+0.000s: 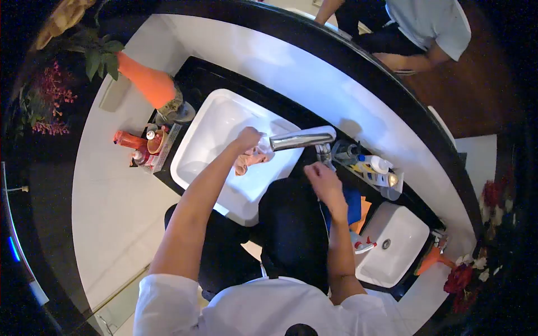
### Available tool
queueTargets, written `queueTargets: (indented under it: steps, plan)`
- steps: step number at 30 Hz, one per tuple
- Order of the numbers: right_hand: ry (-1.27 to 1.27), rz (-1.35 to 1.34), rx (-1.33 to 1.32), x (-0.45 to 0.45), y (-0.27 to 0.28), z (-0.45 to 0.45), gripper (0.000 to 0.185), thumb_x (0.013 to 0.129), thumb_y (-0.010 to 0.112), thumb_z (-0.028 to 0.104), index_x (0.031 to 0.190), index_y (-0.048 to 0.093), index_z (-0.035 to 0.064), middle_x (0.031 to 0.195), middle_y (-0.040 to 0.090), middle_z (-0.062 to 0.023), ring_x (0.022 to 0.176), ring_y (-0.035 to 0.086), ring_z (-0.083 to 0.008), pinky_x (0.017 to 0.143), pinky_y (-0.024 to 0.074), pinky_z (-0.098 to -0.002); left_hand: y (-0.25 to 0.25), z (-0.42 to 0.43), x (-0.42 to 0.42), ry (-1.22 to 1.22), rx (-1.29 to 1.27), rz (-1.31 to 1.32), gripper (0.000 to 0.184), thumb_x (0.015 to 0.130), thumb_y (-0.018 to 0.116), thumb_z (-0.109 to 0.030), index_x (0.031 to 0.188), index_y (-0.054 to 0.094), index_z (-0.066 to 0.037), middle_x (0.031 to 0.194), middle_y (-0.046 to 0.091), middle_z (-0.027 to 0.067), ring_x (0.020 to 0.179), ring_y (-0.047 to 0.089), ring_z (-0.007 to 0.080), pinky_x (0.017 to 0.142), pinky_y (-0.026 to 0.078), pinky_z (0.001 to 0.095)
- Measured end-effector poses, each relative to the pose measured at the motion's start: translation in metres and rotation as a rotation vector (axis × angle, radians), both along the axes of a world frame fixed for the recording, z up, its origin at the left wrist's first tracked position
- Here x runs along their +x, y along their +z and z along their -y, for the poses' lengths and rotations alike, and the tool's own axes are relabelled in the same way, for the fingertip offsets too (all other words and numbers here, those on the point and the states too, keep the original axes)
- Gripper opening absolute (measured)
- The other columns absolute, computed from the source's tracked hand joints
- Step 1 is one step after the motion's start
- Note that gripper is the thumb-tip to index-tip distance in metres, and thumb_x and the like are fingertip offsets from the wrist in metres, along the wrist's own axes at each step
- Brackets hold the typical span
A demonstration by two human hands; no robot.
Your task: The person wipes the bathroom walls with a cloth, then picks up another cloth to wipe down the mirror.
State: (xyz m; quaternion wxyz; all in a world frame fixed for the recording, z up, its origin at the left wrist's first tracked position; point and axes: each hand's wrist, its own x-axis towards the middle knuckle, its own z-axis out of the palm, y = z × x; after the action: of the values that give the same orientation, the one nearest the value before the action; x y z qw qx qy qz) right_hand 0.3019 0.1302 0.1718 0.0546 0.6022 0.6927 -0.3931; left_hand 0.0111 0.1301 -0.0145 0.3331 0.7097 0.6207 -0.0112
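Note:
Over the white sink [193, 126], my left hand [248, 140] is closed beside the stream from the chrome faucet [302, 138]. What it grips is hidden. A crumpled pinkish-orange cloth [249, 162] lies wet in the basin just below that hand. To the right of the sink, my right hand [326, 185] is close to the faucet's base, its fingers curled together. Whether anything small is between them cannot be made out.
An orange vase [148, 81] and a tray of bottles [151, 148] stand left of the sink. More bottles [375, 165] sit behind my right hand. A second sink [392, 241] is at the right. The mirror reflects a person [428, 25].

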Motion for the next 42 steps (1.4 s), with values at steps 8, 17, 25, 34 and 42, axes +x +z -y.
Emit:
queueTargets:
  steps: [8, 17, 25, 34, 42]
  plan:
    - [0.384, -0.354, -0.192, -0.042, -0.081, -0.016, 0.037, 0.087, 0.048, 0.036, 0.102, 0.059, 0.0034, 0.103, 0.061, -0.0194, 0.098, 0.058, -0.0354, 0.085, 0.0447, -0.0397, 0.053, -0.028, -0.034, 1.035, -0.062, -0.178, 0.081, 0.078, 0.053, -0.016, 0.142, 0.004, -0.008, 0.134, 0.032, 0.022, 0.12, 0.038, 0.0382, 0.096, 0.039, 0.0464]
    - [0.175, -0.616, -0.406, -0.07, -0.127, -0.016, 0.041, 0.089, 0.051, 0.03, 0.114, 0.051, -0.0014, 0.11, 0.058, -0.0169, 0.101, 0.056, -0.0292, 0.088, 0.0437, -0.0377, 0.009, -0.024, -0.038, 0.978, -0.094, -0.282, 0.077, 0.08, 0.051, -0.016, 0.143, 0.007, -0.014, 0.135, 0.034, 0.0181, 0.12, 0.041, 0.0337, 0.093, 0.041, 0.0442]
    - [-0.041, -1.437, -1.262, -0.115, -0.129, -0.012, 0.052, 0.093, 0.043, 0.037, 0.127, 0.04, -0.0014, 0.126, 0.048, -0.0159, 0.114, 0.049, -0.0265, 0.103, 0.0344, -0.0389, -0.018, 0.025, 0.021, 0.523, -0.486, -0.145, 0.047, 0.079, 0.058, -0.028, 0.12, 0.054, -0.005, 0.119, 0.057, 0.0121, 0.118, 0.048, 0.0273, 0.094, 0.04, 0.0435]
    - [0.197, -0.985, -0.575, -0.124, -0.12, -0.008, 0.032, 0.092, 0.047, 0.024, 0.113, 0.056, 0.0016, 0.118, 0.053, -0.0101, 0.105, 0.053, -0.0188, 0.091, 0.0417, -0.0302, -0.043, 0.019, 0.04, 0.276, -0.392, -0.228, 0.043, 0.078, 0.059, -0.031, 0.114, 0.059, -0.006, 0.118, 0.058, 0.0113, 0.11, 0.054, 0.027, 0.09, 0.043, 0.0465]
    - [0.413, -0.442, -0.08, -0.097, -0.124, -0.024, 0.028, 0.084, 0.056, 0.015, 0.11, 0.056, 0.0058, 0.112, 0.053, -0.0096, 0.111, 0.047, -0.02, 0.095, 0.0366, -0.0331, -0.051, 0.011, 0.037, 0.158, -0.406, -0.267, 0.041, 0.077, 0.059, -0.034, 0.108, 0.063, -0.007, 0.117, 0.059, 0.0105, 0.103, 0.059, 0.0267, 0.087, 0.045, 0.0491]
